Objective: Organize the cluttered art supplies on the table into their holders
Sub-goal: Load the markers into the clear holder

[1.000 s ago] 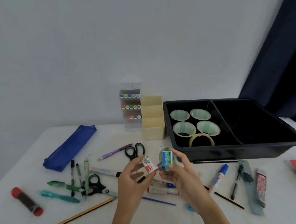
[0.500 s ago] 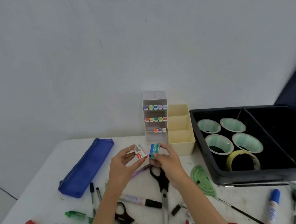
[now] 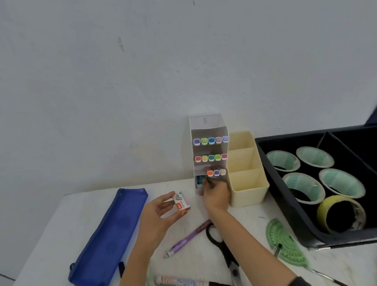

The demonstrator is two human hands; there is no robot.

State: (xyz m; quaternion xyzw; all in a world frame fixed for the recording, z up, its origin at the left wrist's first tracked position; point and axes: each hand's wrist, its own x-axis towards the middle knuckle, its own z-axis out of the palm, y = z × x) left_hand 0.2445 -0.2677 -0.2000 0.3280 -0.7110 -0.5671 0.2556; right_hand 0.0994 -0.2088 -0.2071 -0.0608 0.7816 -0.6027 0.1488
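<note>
My left hand (image 3: pixel 157 215) pinches a small white and red staple box (image 3: pixel 181 201) above the table. My right hand (image 3: pixel 216 194) reaches to the bottom slot of the white tiered marker holder (image 3: pixel 206 124) and holds a small green and blue box (image 3: pixel 200 181) at its opening; my fingers hide most of that box. The holder's upper shelves carry rows of coloured marker caps (image 3: pixel 211 140). A cream three-compartment holder (image 3: pixel 246 174) stands right beside it.
A black tray (image 3: pixel 288 216) with several tape rolls sits at the right. On the white table lie a blue pencil case (image 3: pixel 110 237), a purple pen (image 3: pixel 189 238), black scissors (image 3: pixel 223 247), a green protractor (image 3: pixel 285 244) and a marker (image 3: pixel 193 284).
My right hand carried the green and blue box away from my left hand to the marker holder's bottom slot. The view moved closer and leftward; my left hand kept its box.
</note>
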